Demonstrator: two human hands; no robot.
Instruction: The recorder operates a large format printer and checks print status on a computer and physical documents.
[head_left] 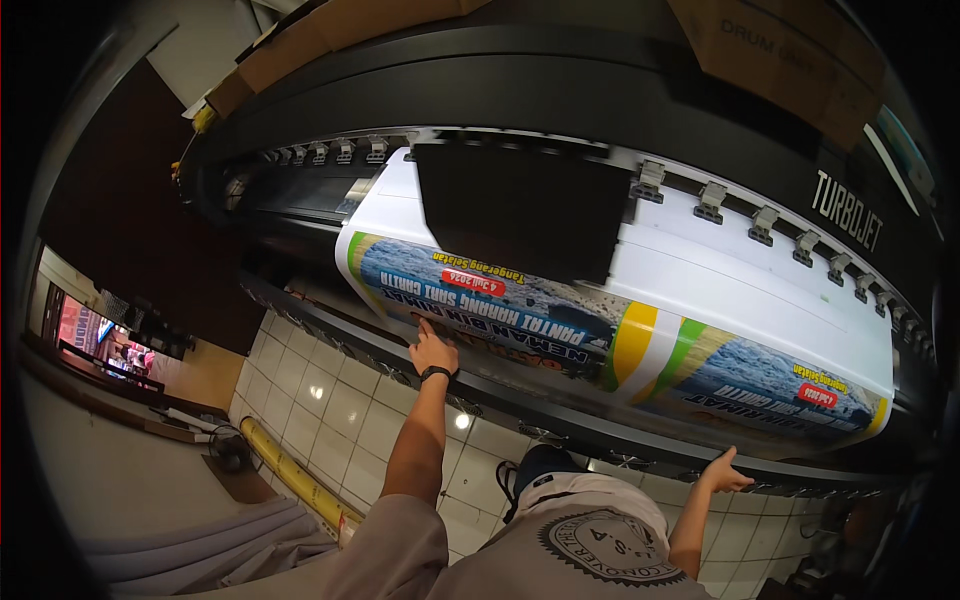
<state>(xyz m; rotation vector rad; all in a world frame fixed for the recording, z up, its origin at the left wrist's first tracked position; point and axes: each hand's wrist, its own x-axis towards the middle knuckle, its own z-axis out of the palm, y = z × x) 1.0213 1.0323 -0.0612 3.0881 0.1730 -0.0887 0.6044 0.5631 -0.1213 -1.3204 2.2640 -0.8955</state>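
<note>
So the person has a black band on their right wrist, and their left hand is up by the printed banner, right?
Not quite: in the head view, the black band is on the left wrist, not the right one. The left hand is indeed up by the printed banner.

A black block (pixel 520 205) hides the upper middle of the printed banner (pixel 650 270), whose lower edge bends out of sight, the lowest print dim and blurred. At the banner's left half, whether the left hand (pixel 434 353) touches it cannot be told. Below its right half, the right hand (pixel 725 473) shows too small to tell its hold on the dark rail (pixel 640 462). Above the banner's right half, the top edge cuts off a cardboard box (pixel 780 60); below the banner, the lower edge cuts off the person's shirt (pixel 500 565).
</note>
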